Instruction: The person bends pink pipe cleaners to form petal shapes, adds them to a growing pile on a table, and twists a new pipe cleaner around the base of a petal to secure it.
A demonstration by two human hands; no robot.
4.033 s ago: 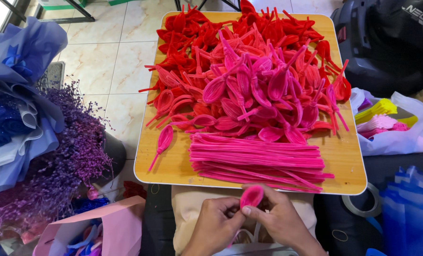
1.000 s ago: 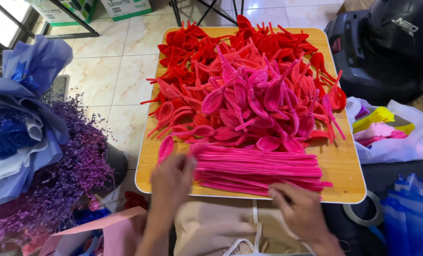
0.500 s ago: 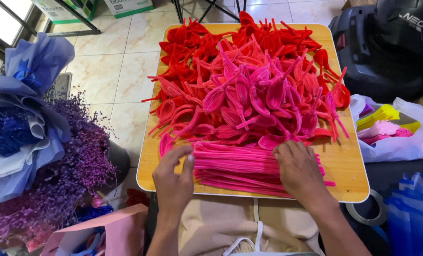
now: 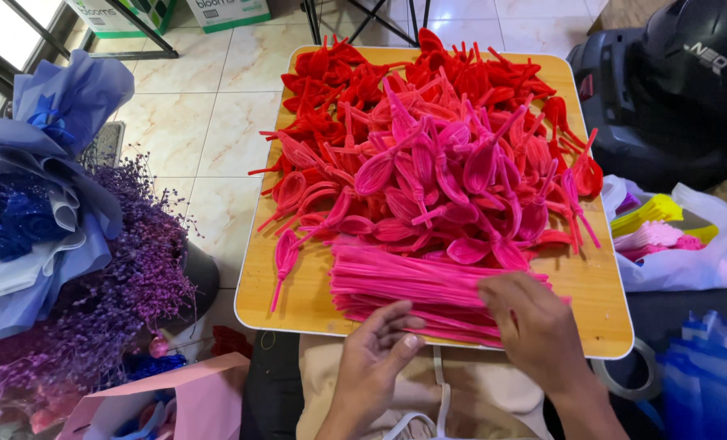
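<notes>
A: Report the position of the right hand [image 4: 535, 326].

B: It lies palm down on the right end of the bundle of straight pink pipe cleaners [image 4: 404, 285], fingers spread and pressing on the top strands. It is not clamped around anything that can be seen.

A: And the left hand [image 4: 376, 350]?

B: It hovers at the near edge of the wooden table [image 4: 298, 297], just below the bundle. The fingers are loosely curled and apart, the thumb pointing toward the strands. Whether a fingertip touches the lowest strands cannot be told.

A: Location of the bundle relative to both hands?

B: The bundle lies flat along the near edge of the table, running left to right. Its right end is under the right hand; its middle is just above the left hand.

A: Adjacent items?

B: Behind the bundle sits a heap of pink looped petals [image 4: 437, 179], and behind that a heap of red looped petals [image 4: 363, 81]. One single pink petal [image 4: 284, 253] lies apart at the left side of the table. A purple dried-flower bunch [image 4: 127, 277] and blue wrapping paper [image 4: 46, 163] stand on the floor to the left. A white bag of coloured pipe cleaners [image 4: 673, 236] is to the right.
</notes>
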